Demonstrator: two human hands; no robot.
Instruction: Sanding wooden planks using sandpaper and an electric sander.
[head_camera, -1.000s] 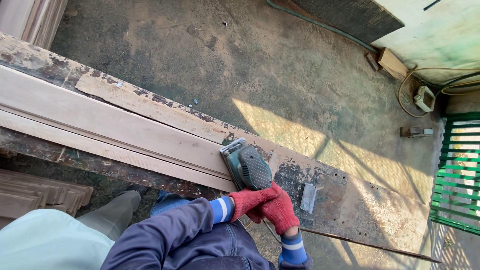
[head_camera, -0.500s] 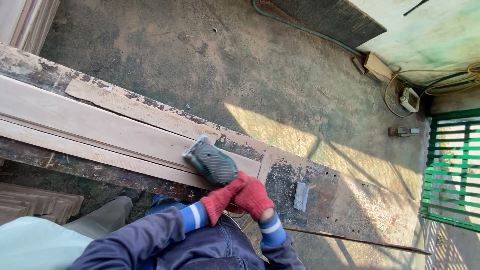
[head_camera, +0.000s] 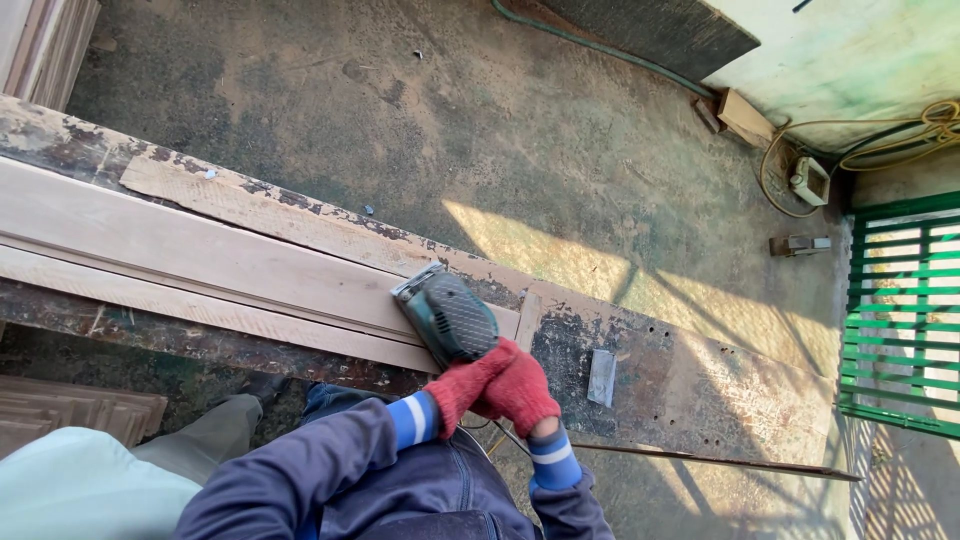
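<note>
A green electric sander (head_camera: 448, 314) rests flat on the right end of a long pale wooden board (head_camera: 190, 250). Both my hands wear red gloves and clasp the sander's rear grip. My left hand (head_camera: 468, 382) wraps the handle from the left, and my right hand (head_camera: 522, 392) overlaps it from the right. The board lies along a worn, paint-stained workbench (head_camera: 690, 385). My dark blue sleeves with striped cuffs reach up from the bottom of the view.
A small grey block (head_camera: 602, 377) lies on the bench right of the sander. A thin rod (head_camera: 720, 462) juts out below the bench edge. Stacked wood strips (head_camera: 70, 410) sit lower left. A hose, cables and a green gate (head_camera: 900, 320) border the concrete floor.
The sander slid left along the board, then came back a little to the right. Both hands stayed clasped on its handle throughout.
</note>
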